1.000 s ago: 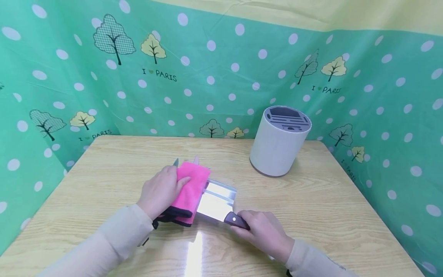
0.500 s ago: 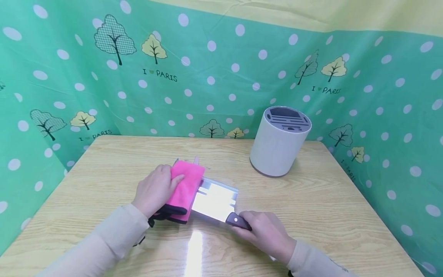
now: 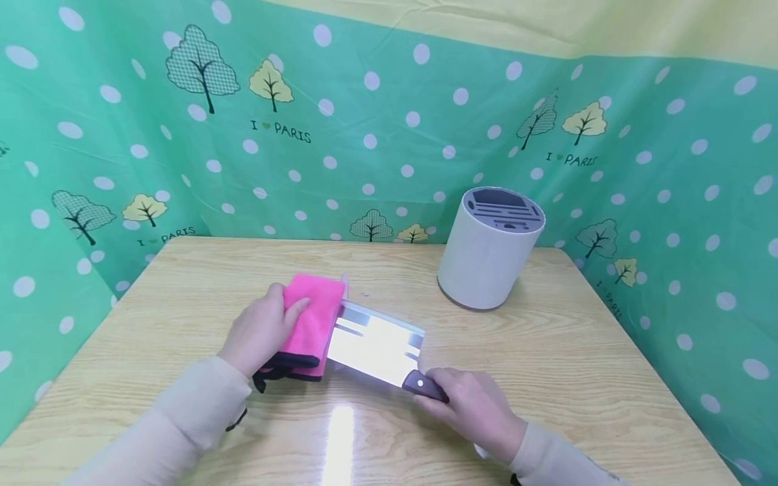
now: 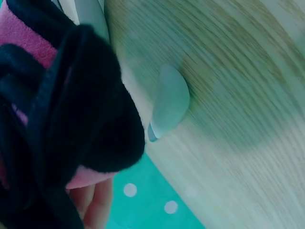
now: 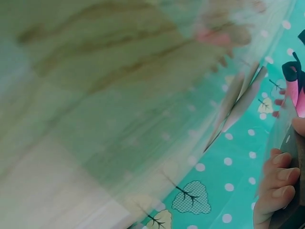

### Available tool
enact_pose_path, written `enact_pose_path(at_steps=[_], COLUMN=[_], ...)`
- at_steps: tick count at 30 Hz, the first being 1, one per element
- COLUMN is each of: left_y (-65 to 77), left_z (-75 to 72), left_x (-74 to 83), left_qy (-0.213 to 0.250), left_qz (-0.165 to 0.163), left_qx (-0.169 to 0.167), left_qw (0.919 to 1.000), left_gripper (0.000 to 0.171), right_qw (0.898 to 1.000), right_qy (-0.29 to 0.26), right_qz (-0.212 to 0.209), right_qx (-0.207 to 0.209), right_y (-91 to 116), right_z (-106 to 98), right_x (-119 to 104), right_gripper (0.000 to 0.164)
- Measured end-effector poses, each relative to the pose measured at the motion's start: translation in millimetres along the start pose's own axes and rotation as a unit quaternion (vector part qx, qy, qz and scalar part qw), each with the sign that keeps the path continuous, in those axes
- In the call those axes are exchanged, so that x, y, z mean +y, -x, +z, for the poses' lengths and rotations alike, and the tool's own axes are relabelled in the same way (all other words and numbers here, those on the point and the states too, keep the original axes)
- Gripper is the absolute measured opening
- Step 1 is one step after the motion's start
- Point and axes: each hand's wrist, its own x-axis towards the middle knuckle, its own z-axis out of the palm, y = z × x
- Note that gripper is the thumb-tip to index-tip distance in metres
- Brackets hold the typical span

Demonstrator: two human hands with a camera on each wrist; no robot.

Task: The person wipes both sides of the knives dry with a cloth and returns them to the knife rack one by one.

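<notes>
My left hand [image 3: 256, 332] grips a folded pink cloth [image 3: 313, 312] with black edging, fingers and thumb pinching it around the far end of a cleaver [image 3: 377, 345]. The cloth hides that end of the broad, shiny blade. On the right, my right hand [image 3: 477, 410] holds the cleaver by its dark riveted handle [image 3: 424, 385]. The blade is tilted over the table, its face reflecting bright light. In the left wrist view, black trim [image 4: 90, 105] bunches beside my fingers. The right wrist view shows curled fingers [image 5: 281, 183] around the handle.
A white cylindrical knife block [image 3: 486, 256] with a slotted dark top stands at the back right of the wooden table [image 3: 547, 364]. A pale pointed tip [image 3: 344, 283] shows behind the cloth. Green patterned fabric [image 3: 365, 101] hangs around the table.
My left hand and the cloth have slid left along the blade. More of the blade shows now, and my right hand with the cleaver has shifted slightly right.
</notes>
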Motion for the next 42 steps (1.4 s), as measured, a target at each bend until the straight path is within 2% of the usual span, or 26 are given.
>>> enact_pose_path(at_steps=[8,13,18,22,34,42], left_y=[3.3,3.7,3.4,5.2,8.9,11.1], left_z=[-7.9,-10.8,-10.4,-8.6,-7.4,-7.2], left_x=[-11.0,-18.5,-22.6,-24.4,-20.5,-15.1], left_qy=[0.056,0.089,0.148,0.183,0.248,0.302], left_qz=[-0.031,-0.046,-0.070,-0.072,-0.083,-0.093], left_qx=[0.003,0.010,0.011,0.018,0.034,0.058], left_qw=[0.9979,0.9949,0.9865,0.9802,0.9647,0.9469], left_gripper=[0.055,0.069,0.082,0.087,0.094,0.080], right_qw=[0.999,0.998,0.996,0.996,0.990,0.987], right_qy=[-0.011,-0.024,-0.035,-0.031,-0.033,-0.033], right_qz=[0.033,0.053,0.071,0.083,0.137,0.156], right_qx=[-0.011,-0.026,-0.032,-0.033,-0.032,-0.014], right_y=[0.3,-0.1,0.1,0.1,-0.8,-2.9], right_z=[-4.6,-6.6,-7.3,-7.8,-11.2,-16.4], right_x=[1.7,2.3,2.5,2.8,4.1,5.2], right_gripper=[0.020,0.021,0.020,0.020,0.019,0.019])
